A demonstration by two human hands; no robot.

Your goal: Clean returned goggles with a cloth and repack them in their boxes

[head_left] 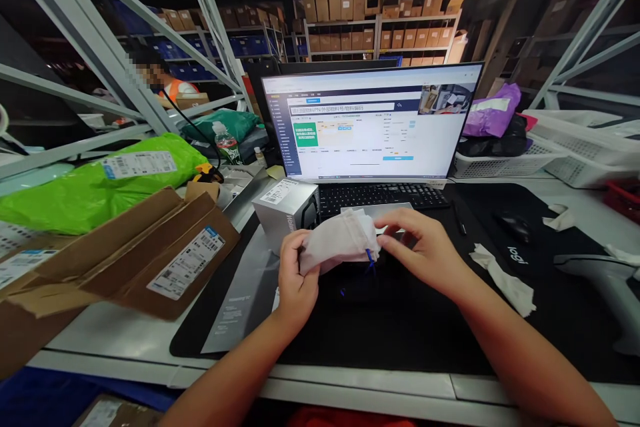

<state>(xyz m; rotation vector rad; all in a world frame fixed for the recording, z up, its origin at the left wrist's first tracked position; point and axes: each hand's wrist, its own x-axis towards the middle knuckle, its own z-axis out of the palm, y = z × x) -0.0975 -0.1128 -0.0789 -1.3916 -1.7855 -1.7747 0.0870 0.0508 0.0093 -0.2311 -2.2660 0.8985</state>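
Observation:
My left hand (296,275) is closed round a small white cloth pouch (340,240) and holds it above the black desk mat (400,327). My right hand (419,247) pinches the pouch's right end, where a thin blue cord (369,257) hangs out. A dark object lies on the mat right under the pouch, too dim to name. A grey product box (284,208) stands just behind my left hand, in front of the black keyboard (383,196).
A monitor (370,121) stands behind the keyboard. Opened cardboard boxes (125,260) and a green mailer bag (95,180) lie at left. A black mouse (513,225), crumpled white paper (503,278) and white baskets (575,147) are at right. A person in orange sits behind the left racks.

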